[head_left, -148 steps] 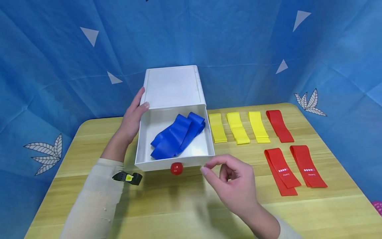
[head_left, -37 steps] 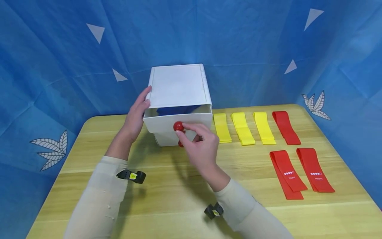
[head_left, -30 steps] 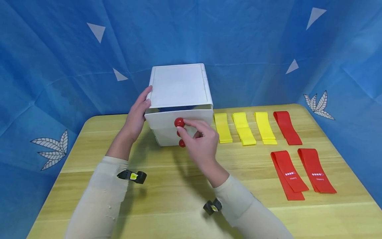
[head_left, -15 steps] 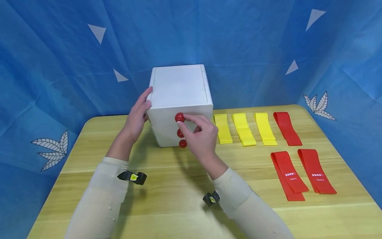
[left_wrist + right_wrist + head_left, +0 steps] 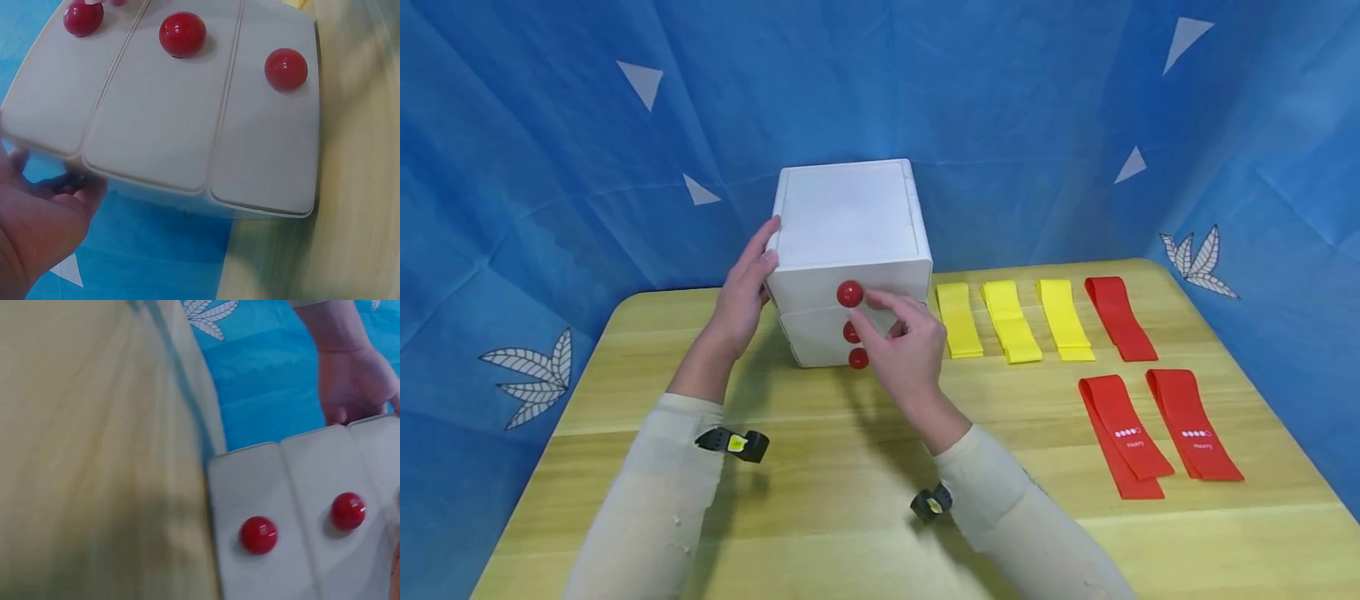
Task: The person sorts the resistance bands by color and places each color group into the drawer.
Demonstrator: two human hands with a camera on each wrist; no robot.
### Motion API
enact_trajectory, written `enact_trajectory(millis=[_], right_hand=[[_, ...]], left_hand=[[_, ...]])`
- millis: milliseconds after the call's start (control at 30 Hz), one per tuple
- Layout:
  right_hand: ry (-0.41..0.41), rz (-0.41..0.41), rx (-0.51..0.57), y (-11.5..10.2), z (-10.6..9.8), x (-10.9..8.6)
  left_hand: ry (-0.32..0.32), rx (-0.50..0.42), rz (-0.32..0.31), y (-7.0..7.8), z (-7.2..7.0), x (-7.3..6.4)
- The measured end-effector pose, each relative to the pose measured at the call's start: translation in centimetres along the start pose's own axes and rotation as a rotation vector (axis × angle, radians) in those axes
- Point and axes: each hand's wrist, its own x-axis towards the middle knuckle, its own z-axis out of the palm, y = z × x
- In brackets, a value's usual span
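A white three-drawer box stands on the table with all its drawers closed. Each drawer front carries a round red knob, the top one being the top knob. My right hand has thumb and forefinger at this knob's lower and right edges, bent in a pinch. My left hand rests against the box's left side, fingertips at the upper edge. In the left wrist view the left hand lies along the side, and the middle knob and bottom knob show. The blue bands inside are hidden.
To the right of the box lie three folded yellow bands in a row. Beside them is a folded red band, with two more red bands marked Heavy nearer the front. A blue curtain hangs behind the wooden table.
The top drawer, open earlier with blue bands in it, has been pushed in by the right hand on its knob and is closed. The right fingertips have since loosened slightly. The left hand stays.
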Motion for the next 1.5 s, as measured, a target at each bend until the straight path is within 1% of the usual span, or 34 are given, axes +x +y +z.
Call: enact_trajectory(millis=[100, 233, 367, 567, 733, 867, 1000, 1167, 1500], right_hand=[[-0.035, 0.051, -0.018, 0.6, -0.2, -0.7], [-0.106, 0.128, -0.051, 1.5, -0.2, -1.7], [-0.156, 0.177, -0.065, 2.0, 0.0, -2.4], [-0.131, 0.196, -0.051, 2.4, 0.6, -2.8], [-0.108, 0.211, -0.037, 2.4, 1.2, -3.0], [-0.079, 0.201, -0.047, 2.4, 1.5, -3.1], [-0.060, 0.180, -0.055, 2.4, 1.6, -3.1], [-0.051, 0.174, -0.059, 2.4, 1.5, -3.1], [-0.075, 0.200, -0.074, 2.2, 1.8, -3.1]], left_hand=[[0.003, 0.004, -0.008, 0.1, -0.1, 0.0], [0.006, -0.001, -0.008, 0.2, -0.2, 0.0], [0.000, -0.006, -0.009, 0.2, -0.2, 0.0], [-0.005, 0.003, -0.013, 0.2, 0.0, 0.0], [0.009, 0.030, -0.035, 0.2, -0.1, 0.2], [0.017, 0.050, -0.057, 0.2, -0.1, 0.3], [0.022, 0.031, -0.059, 0.4, 0.0, 0.3], [0.021, 0.007, -0.054, 0.6, 0.2, 0.3], [0.028, 0.026, -0.057, 0.4, 0.1, 0.1]])
